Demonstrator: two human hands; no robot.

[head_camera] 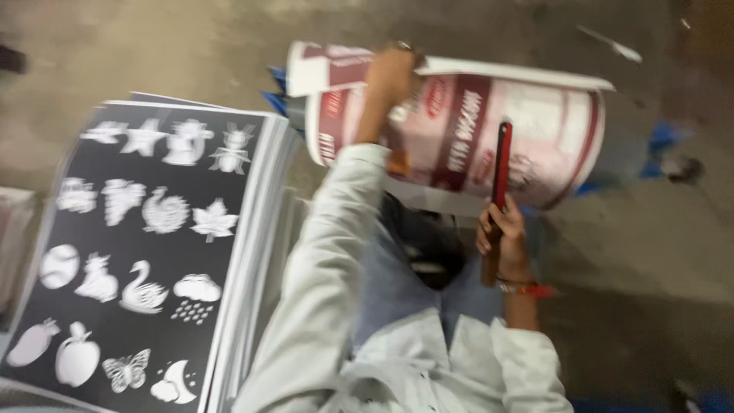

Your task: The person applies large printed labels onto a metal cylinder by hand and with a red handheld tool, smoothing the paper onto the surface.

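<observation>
Red-and-white printed sheet (489, 130) is curling ahead, left grip (391, 75) pinching its top edge; right grip (505, 237) is clasping red-handled tool (499, 180) against it. Black picture sheets (145, 245) stacked leftward.

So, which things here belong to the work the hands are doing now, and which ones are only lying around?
In hand:
- curled white and maroon printed sheet, gripped at its top edge by the left hand
- red-handled tool, held upright by the right hand against the sheet

Lying about:
- stack of black sheets with white shapes, to the left
- blue scraps on the floor
- white strip, far right
</observation>
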